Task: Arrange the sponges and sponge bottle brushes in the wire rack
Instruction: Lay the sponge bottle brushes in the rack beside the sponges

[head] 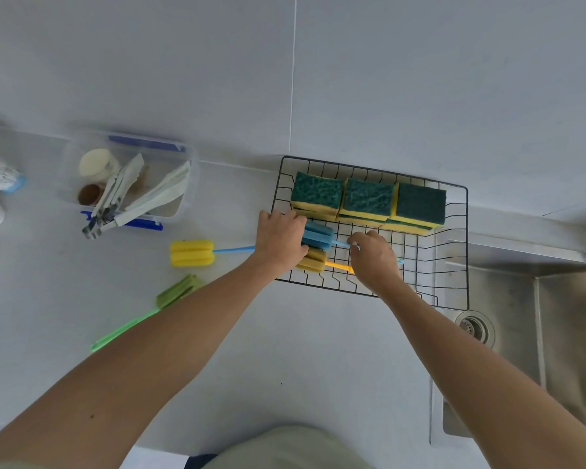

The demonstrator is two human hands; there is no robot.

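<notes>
A black wire rack (455, 194) stands against the wall by the sink. Three stacks of green-and-yellow sponges (367, 199) line its far side. My left hand (279, 242) grips the blue sponge head of a bottle brush (318, 235) at the rack's left end. My right hand (374, 260) pinches that brush's blue handle. Just nearer lies a mustard-headed brush with an orange handle (313, 260) inside the rack. On the counter to the left lie a yellow-headed brush with a blue handle (192, 253) and a green brush (173, 296).
A clear plastic box (186, 184) with blue clips holds folded cloths, tongs and small jars at the back left. A steel sink (508, 333) with a drain lies to the right of the rack. White items sit at the far left edge.
</notes>
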